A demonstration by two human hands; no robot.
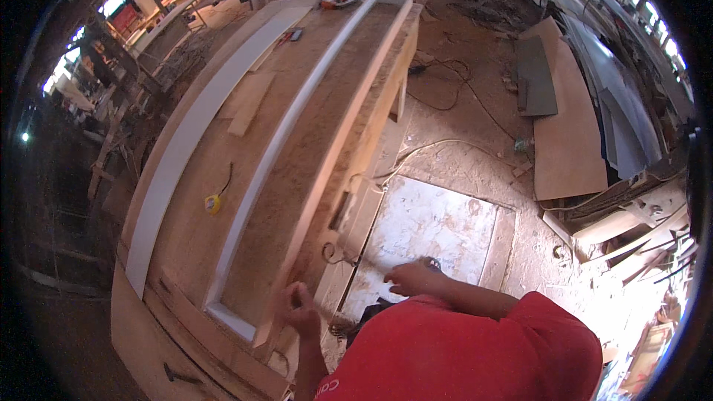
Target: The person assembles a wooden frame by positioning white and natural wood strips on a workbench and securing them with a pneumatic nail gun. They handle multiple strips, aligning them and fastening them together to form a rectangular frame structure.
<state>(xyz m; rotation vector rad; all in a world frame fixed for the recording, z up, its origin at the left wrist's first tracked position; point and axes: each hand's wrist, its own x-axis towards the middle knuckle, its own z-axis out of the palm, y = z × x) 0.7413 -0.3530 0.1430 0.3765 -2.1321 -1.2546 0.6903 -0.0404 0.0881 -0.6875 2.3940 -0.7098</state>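
Note:
My left hand (301, 313) is beside the near right corner of a long, shallow wooden frame (327, 186) with white inner faces, which lies on a workbench. Its fingers are curled in toward the thumb; anything between them is too small to make out. Whether that hand touches the frame's outer side, I cannot tell. My right hand (411, 279) hangs in front of my body, off the bench, with its fingers loosely apart and nothing visible in them. On the bench top, left of the frame, rests a yellow tape measure (213, 203).
A long white strip (189, 130) runs along the bench's left side, with thin wooden pieces (251, 100) beside it. An orange tool (340, 1) lies at the far end. Cables (445, 141) cross the floor near a white board (431, 230). Sheets (568, 119) lean at right.

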